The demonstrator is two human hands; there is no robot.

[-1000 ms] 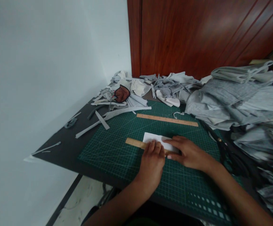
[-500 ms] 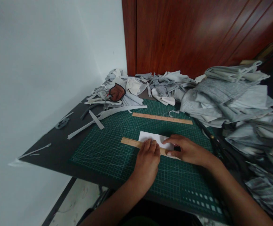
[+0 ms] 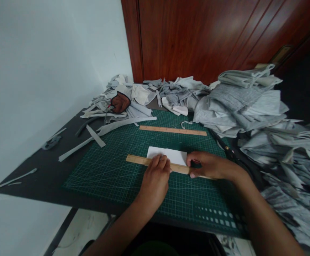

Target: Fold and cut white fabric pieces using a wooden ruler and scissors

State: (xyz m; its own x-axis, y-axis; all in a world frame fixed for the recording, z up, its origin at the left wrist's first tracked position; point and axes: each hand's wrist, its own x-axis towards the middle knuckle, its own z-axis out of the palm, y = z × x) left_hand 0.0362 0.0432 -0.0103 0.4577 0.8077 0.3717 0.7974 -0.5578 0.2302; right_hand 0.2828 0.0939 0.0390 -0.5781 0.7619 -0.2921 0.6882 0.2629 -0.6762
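A white sheet of paper (image 3: 168, 155), possibly folded, lies flat on the green cutting mat (image 3: 101, 179). Along its near edge runs a wooden ruler (image 3: 136, 159), which covers that edge. My left hand (image 3: 157, 177) has its fingers bent together and presses down on the ruler and paper near their middle; its fingertips are partly hidden. At the paper's right end, my right hand (image 3: 210, 165) grips the ruler between thumb and curled fingers, the forefinger at the paper's corner. A second wooden ruler (image 3: 173, 130) rests farther back on the mat.
Black-handled scissors (image 3: 228, 151) lie to the right, beside a tall heap of grey cloth (image 3: 240, 106). Fabric scraps (image 3: 173, 93) line the back, with a brown, black-edged piece (image 3: 120, 102) among them. Pale strips (image 3: 96, 136) cross the mat's left side.
The camera view has shifted, so the scene sits farther left. My right fingers have moved off the top of the paper to its right end, uncovering more of it. My left hand stays on the ruler.
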